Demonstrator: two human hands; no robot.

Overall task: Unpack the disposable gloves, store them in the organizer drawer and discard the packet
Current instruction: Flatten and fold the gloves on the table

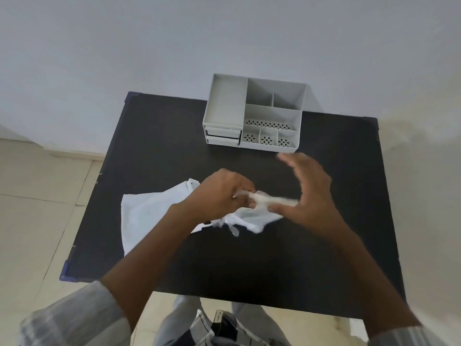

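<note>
Both hands worked over the black table [324, 245], mid-front. The left hand [219, 193] was closed, pinching one end of a thin, rolled-up strip of translucent gloves [269, 199]; the right hand [309, 193] had its thumb pressed at the other end with the remaining fingers spread and lifted, blurred, so whether it truly gripped was hard to tell. More crumpled glove film hung loose below the hands, touching the table. The white packet [147, 213] lay flat on the table to the left, partly under the left forearm, apparently already emptied, though its mouth wasn't visible. The grey organizer [252, 113] stood at the far edge, well apart from the hands, and its two small drawers [223, 136] at lower left looked shut or nearly so. Risks, as a judgement: the film was light and slippery, so a one-sided pinch could let the roll spring open and trail out, making it too bulky for a shallow drawer. The dangling part could snag on the drawer front or get trapped when closing. No hand was free to pull a drawer open, so a one-handed transfer might drop gloves. The left forearm could drag the packet off the near-left edge. Pushing at a drawer could shove the light organizer back toward the table's rear edge.
</note>
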